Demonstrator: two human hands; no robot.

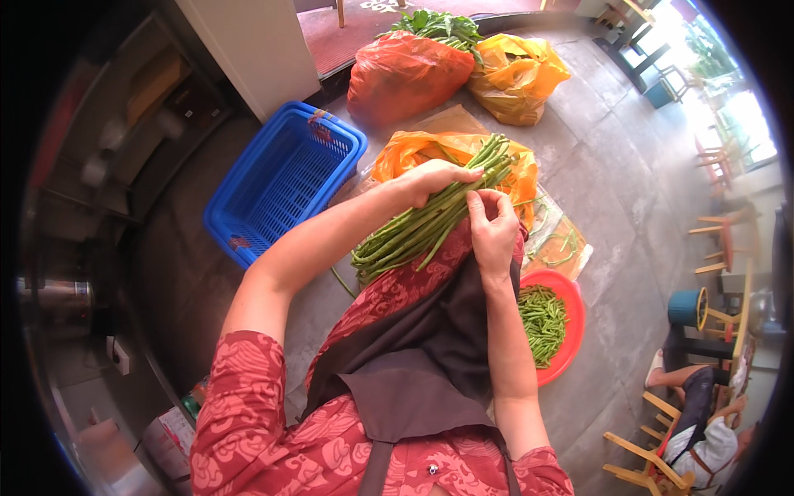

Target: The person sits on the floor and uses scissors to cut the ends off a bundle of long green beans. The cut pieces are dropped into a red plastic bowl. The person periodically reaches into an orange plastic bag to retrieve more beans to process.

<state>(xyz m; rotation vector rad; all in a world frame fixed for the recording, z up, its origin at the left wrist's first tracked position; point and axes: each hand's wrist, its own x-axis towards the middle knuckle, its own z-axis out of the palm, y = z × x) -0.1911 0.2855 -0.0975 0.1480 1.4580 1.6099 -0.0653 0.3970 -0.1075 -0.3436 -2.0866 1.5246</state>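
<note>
A bundle of long green beans [428, 217] lies slanting across the lap in the head view. My left hand [439, 180] is closed around its upper part, thumb on top near the bean ends. My right hand [494, 217] is at the bundle's right side, thumb and forefinger brought together at the beans; whether a bean is pinched there cannot be told. Behind the bundle an orange plastic bag [397, 149] stands open, partly hidden by the beans. To the right of my right forearm sits a red plastic basin [578, 335] holding short cut bean pieces [543, 322].
Nested blue plastic baskets [279, 180] stand at the left. A red bag [406, 77] with leafy greens [437, 28] and a yellow-orange bag [518, 80] lie beyond. Flattened cardboard [561, 245] with bean scraps is on the floor. Another person [698, 428] sits at far right, among wooden chairs.
</note>
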